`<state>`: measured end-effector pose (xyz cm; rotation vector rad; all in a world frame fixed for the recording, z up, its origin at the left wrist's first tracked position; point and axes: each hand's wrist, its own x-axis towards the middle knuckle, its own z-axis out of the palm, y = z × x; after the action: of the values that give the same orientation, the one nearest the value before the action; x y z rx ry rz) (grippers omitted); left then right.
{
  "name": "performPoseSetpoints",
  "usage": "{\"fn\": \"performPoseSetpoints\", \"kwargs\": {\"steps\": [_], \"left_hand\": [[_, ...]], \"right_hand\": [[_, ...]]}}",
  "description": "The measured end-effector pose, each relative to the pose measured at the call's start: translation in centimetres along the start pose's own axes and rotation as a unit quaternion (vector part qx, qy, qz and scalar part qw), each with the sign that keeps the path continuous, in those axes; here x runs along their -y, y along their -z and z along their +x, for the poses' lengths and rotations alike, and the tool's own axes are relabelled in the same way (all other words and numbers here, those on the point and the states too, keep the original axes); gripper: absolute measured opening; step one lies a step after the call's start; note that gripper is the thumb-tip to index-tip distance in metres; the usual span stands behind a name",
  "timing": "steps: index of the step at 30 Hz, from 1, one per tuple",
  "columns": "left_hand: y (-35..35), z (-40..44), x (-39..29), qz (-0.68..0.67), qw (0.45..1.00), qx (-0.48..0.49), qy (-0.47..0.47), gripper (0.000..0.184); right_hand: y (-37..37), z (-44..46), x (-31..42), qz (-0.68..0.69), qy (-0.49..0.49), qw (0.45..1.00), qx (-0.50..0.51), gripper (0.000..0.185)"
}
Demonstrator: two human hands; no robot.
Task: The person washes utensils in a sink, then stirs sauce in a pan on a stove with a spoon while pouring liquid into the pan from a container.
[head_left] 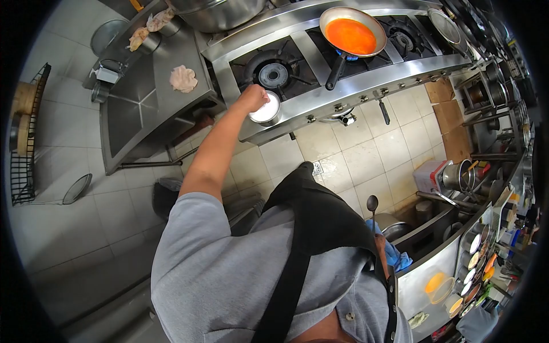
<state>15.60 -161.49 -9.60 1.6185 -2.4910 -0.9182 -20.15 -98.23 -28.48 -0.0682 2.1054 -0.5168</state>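
My left hand (254, 99) is over a round metal container (266, 117) at the stove's front left corner. Its fingers are drawn together just above the white contents (265, 107), and what they pinch is hidden. Down by my right side, my right hand (381, 244) is closed on the handle of a long dark spoon (372, 204), bowl upward. A blue cloth (396, 254) hangs against that same hand. On a burner sits a frying pan (327, 26) with orange-red sauce (350, 36), its black handle pointing toward me.
An unlit burner (273, 74) lies beyond the container. On the steel counter (134, 117) at left rests a piece of pale raw meat (183, 79). A counter with several ingredient tubs (474, 243) stands at right, near a red-and-white tin (429, 176).
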Motion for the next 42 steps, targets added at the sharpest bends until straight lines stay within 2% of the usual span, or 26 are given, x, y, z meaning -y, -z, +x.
{"fn": "performPoseSetpoints", "kwargs": {"steps": [4,6,7,8,12,19,23,26,32,35,36,37,39,41,42], "left_hand": [[-0.3,0.0,0.0,0.009,0.999,0.043,-0.014,0.02],[-1.7,0.2,1.3,0.058,0.996,0.037,-0.064,0.032],[-2.2,0.2,1.7,0.082,0.992,0.035,-0.089,0.039],[-1.6,-0.4,0.4,0.106,0.988,0.093,-0.061,0.057],[-3.0,-0.5,0.6,0.165,0.978,0.094,-0.084,0.067],[-4.8,-0.3,0.6,0.154,0.985,0.043,-0.064,0.06],[-4.9,-0.4,0.1,0.14,0.989,0.028,-0.042,0.058],[-5.4,-0.1,0.3,0.141,0.989,0.018,-0.028,0.054],[-6.1,0.4,0.7,0.134,0.991,0.008,-0.026,0.048],[-6.5,0.8,1.3,0.123,0.992,-0.012,-0.037,0.043],[-6.5,0.9,1.5,0.118,0.992,-0.02,-0.044,0.041],[-6.3,0.8,1.4,0.1,0.995,-0.019,-0.023,0.039],[-5.7,0.4,1.0,0.065,0.998,-0.017,0.02,0.035],[-4.7,0.4,0.8,0.069,0.997,-0.016,-0.007,0.029],[-4.1,0.3,0.6,0.072,0.997,-0.014,-0.021,0.027]], "right_hand": [[0.0,0.8,-0.4,0.007,0.009,1.0,-0.005,0.02],[0.4,-0.2,1.0,-0.038,0.048,0.998,-0.019,0.019],[1.0,-3.2,4.5,-0.084,0.082,0.993,-0.024,0.02],[1.3,-4.1,5.6,-0.107,0.101,0.989,-0.025,0.02],[2.1,-4.9,6.9,-0.129,0.13,0.983,-0.017,0.022],[2.2,-5.3,7.2,-0.13,0.13,0.983,-0.014,0.022],[1.4,-2.8,4.8,-0.105,0.022,0.994,-0.006,0.021],[0.8,-1.9,4.1,-0.069,-0.001,0.998,-0.006,0.02],[0.9,-1.7,3.3,-0.026,0.035,0.999,-0.01,0.021],[0.9,-1.7,3.1,-0.053,0.012,0.998,-0.012,0.023],[1.1,-2.7,4.1,-0.085,0.044,0.995,-0.007,0.023],[1.5,-5.2,6.8,-0.117,0.076,0.99,-0.002,0.024],[1.5,-5.6,7.3,-0.127,0.08,0.989,0.001,0.024],[0.8,-3.4,4.6,-0.082,0.026,0.996,-0.002,0.024],[0.7,-2.8,3.8,-0.075,0.03,0.997,0.001,0.024]]}}
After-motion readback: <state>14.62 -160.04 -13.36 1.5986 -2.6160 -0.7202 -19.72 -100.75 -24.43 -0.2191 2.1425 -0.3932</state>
